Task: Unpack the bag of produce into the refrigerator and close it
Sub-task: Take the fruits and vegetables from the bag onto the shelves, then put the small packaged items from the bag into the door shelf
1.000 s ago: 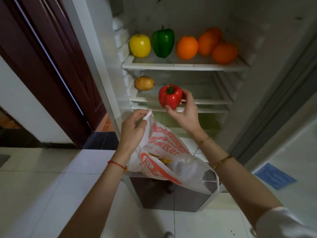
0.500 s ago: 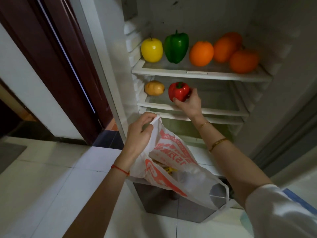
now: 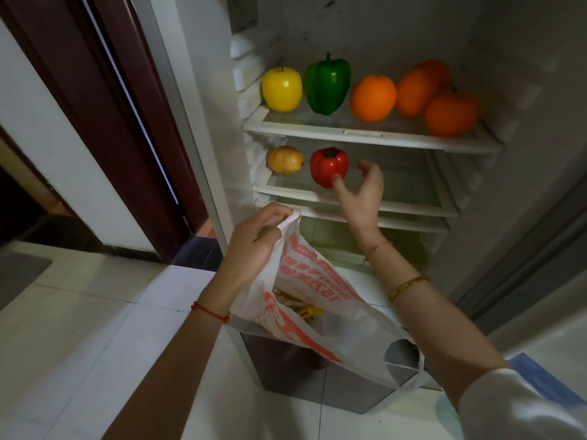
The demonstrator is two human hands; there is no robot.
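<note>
Thin white-and-orange plastic bag [image 3: 320,300] is limp: your left hand [image 3: 254,246] pinches its handle; right hand [image 3: 362,192] fingers spread, empty.

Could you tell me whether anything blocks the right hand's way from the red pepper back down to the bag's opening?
Nothing visible does. The right hand hangs open beside the red pepper, and the bag, held up by the left hand, gapes directly below it.

Pale tiled floor [image 3: 79,328] (dim light), dark wooden door [image 3: 104,100] beside.
</note>
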